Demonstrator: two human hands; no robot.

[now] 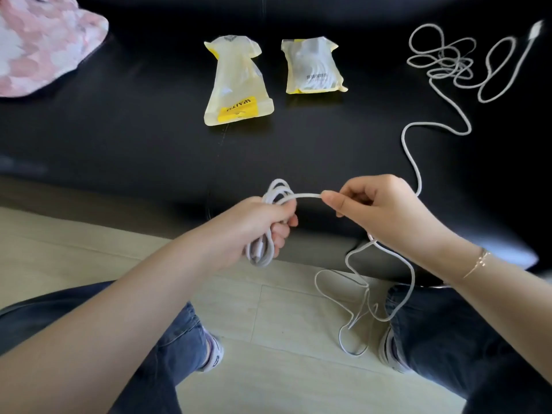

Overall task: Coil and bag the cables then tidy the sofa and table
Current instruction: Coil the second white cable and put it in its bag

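Observation:
My left hand [263, 225] grips a small coil of white cable [263, 252] above the sofa's front edge. A short span of the same cable runs to my right hand [376, 204], which pinches it between thumb and fingers. The slack [358, 294] hangs below in loose loops over the floor. A second white cable [448, 61] lies tangled on the black sofa [119, 130] at the far right, and one strand [410, 156] trails down toward my right hand. Two yellowish plastic bags lie on the seat: one flat [236, 82], one with a coiled cable inside [312, 65].
A pink and white cushion [38, 40] sits at the sofa's back left corner. Pale wooden floor [268, 309] shows between my legs in blue jeans, with my shoes [215, 354] planted on it.

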